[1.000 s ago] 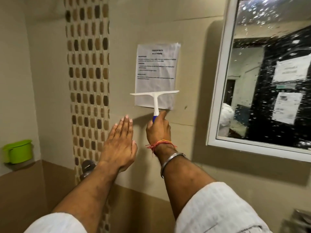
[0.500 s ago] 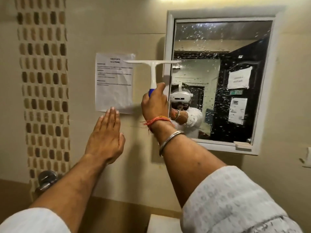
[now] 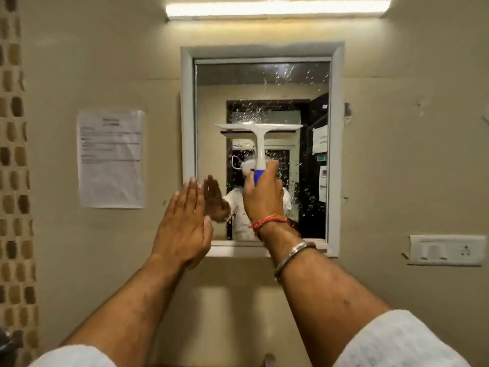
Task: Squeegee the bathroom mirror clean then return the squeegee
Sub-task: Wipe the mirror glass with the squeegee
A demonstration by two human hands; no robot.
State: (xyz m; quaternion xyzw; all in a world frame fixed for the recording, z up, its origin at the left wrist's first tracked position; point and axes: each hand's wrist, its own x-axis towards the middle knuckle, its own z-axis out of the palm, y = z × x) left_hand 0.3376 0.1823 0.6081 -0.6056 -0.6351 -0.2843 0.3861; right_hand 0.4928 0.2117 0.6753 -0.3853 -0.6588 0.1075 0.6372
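Observation:
The white-framed bathroom mirror (image 3: pixel 334 144) hangs on the beige wall straight ahead, its glass speckled with water drops. My right hand (image 3: pixel 262 196) grips the blue handle of a white squeegee (image 3: pixel 258 133), held upright in front of the mirror's middle with the blade across the top. I cannot tell whether the blade touches the glass. My left hand (image 3: pixel 184 225) is flat with fingers together, raised by the mirror's lower left corner, holding nothing.
A printed paper notice (image 3: pixel 111 158) is taped to the wall left of the mirror. A white switch plate (image 3: pixel 446 250) sits to the lower right. A tube light (image 3: pixel 275 7) glows above. A mosaic tile strip (image 3: pixel 14 181) runs down the far left.
My right hand has carried the squeegee rightward from the paper notice to the front of the mirror. My left hand has followed to the mirror's lower left corner. The view has swung right.

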